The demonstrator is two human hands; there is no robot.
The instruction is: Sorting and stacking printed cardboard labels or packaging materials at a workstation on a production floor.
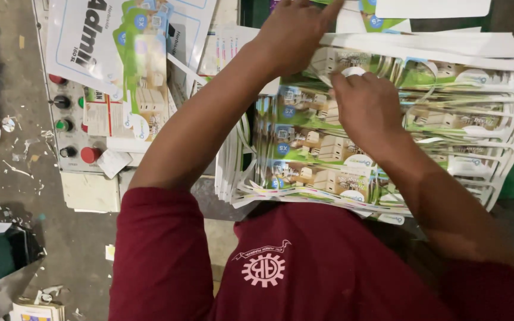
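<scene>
Sheet stack [388, 137] lies centre-right, its near edge just ahead of the person's chest. Left hand [292, 32] rests on the stack's far-left corner; right hand [367, 110] rests on its middle, near the left hand. Control panel [69, 128] stands left of the stack, with loose sheets [126, 53] lying on its far part. Floor [7, 178] lies left of the panel.

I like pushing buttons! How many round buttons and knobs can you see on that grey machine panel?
5, in a column on the grey machine control panel: red button, black knob, green button, black knob, big red button. Printed sheets may hide more.
</scene>
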